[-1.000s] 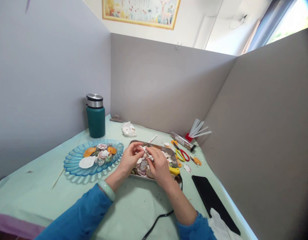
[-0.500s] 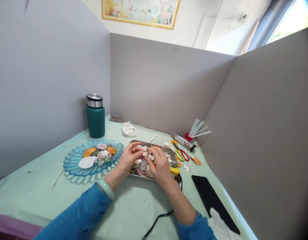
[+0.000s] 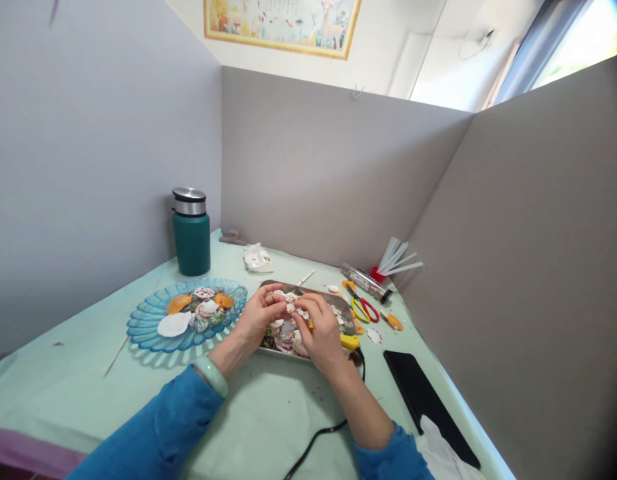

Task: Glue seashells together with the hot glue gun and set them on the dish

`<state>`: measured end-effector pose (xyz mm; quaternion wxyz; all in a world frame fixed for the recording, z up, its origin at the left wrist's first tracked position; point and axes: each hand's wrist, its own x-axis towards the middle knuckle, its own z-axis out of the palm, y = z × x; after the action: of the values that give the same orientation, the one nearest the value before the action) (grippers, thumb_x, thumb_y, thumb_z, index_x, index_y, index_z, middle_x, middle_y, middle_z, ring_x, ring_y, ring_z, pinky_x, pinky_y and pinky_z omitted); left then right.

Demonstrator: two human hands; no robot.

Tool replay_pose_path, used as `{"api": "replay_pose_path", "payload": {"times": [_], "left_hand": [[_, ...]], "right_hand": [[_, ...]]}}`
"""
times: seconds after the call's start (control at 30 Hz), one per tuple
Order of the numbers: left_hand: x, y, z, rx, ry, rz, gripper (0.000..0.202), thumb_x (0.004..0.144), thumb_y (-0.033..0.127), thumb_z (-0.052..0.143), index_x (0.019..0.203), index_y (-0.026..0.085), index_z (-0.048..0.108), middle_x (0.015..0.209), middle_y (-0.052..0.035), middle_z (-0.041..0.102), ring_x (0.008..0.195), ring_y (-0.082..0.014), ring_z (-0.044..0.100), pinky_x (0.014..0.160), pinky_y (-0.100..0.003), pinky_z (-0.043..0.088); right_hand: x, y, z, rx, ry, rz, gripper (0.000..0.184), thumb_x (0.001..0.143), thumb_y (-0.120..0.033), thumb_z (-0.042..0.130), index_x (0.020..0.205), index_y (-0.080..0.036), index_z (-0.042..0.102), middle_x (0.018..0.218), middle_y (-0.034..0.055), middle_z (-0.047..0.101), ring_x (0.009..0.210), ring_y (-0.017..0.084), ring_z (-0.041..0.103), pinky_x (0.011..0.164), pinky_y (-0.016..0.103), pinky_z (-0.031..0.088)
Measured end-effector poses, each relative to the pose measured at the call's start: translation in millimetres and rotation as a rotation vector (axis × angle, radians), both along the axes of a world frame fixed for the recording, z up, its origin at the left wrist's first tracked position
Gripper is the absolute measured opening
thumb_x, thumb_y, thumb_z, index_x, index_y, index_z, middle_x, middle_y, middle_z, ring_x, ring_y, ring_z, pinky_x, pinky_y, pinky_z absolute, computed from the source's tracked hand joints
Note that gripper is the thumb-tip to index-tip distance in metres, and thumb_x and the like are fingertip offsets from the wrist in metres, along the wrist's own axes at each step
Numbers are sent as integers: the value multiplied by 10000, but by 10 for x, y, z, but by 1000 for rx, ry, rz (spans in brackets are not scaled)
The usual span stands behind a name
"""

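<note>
Both of my hands meet over a metal tray (image 3: 339, 304) filled with several seashells. My left hand (image 3: 259, 316) and my right hand (image 3: 321, 331) pinch a small speckled shell (image 3: 291, 306) between their fingertips, just above the tray. A yellow glue gun (image 3: 349, 342) lies on the tray's right side, partly hidden under my right hand, and its black cord (image 3: 318, 437) runs toward me. A blue glass dish (image 3: 147, 325) with several larger shells sits to the left of my left hand.
A green flask (image 3: 191, 233) stands at the back left. Scissors (image 3: 363, 306), a clear tube (image 3: 364, 283), white sticks in a red holder (image 3: 395, 260) and loose shells lie at the right. A black phone (image 3: 422, 402) and white cloth (image 3: 445, 456) are near right. Grey partitions enclose the table.
My hands have lifted slightly and drawn together, bringing the small shell up off the pile in the tray. Nothing else has moved.
</note>
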<state>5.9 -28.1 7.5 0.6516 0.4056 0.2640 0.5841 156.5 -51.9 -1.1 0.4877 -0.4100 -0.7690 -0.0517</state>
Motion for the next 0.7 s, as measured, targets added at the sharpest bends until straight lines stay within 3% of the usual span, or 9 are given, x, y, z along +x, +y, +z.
{"api": "replay_pose_path", "payload": {"times": [0.7], "left_hand": [[22, 17, -38, 91, 50, 63, 564, 593, 160, 768, 1083, 161, 487, 725, 40, 613, 655, -106, 593, 645, -240, 484]], "right_hand": [[0, -24, 15, -7, 12, 10, 155, 868, -184, 534, 1010, -206, 592, 1038, 91, 593, 975, 229, 559, 851, 390, 451]]}}
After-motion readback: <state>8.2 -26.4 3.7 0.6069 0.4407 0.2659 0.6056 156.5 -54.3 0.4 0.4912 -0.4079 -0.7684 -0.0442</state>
